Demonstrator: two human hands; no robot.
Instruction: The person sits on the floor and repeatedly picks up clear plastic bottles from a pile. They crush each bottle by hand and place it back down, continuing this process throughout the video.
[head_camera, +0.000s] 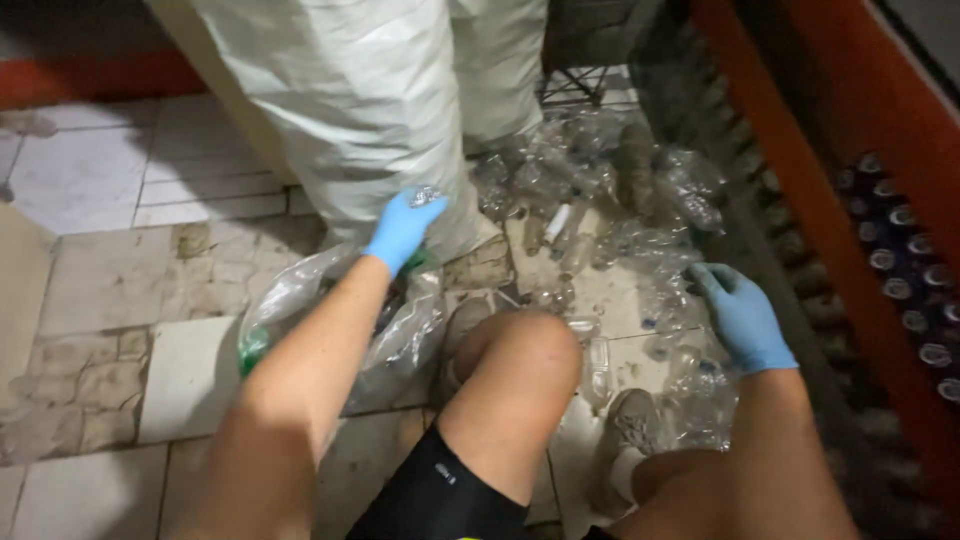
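I am crouched over a heap of clear empty plastic bottles (600, 200) on a tiled floor. My left hand (402, 228), in a blue glove, pinches a small crumpled clear plastic piece (426, 195) just in front of a big white woven sack (370, 110). My right hand (742, 315), also gloved in blue, reaches down to the bottles at the right, its fingers curled on a clear bottle (672, 298). A clear plastic bag (300, 300) holding something green lies under my left forearm.
A second white sack (500, 60) stands behind the first. A red crate wall (850, 200) with dark capped bottles (900, 260) runs along the right. My knees and grey shoes (625, 430) are in the foreground. Worn, cracked tiles (90, 380) spread to the left.
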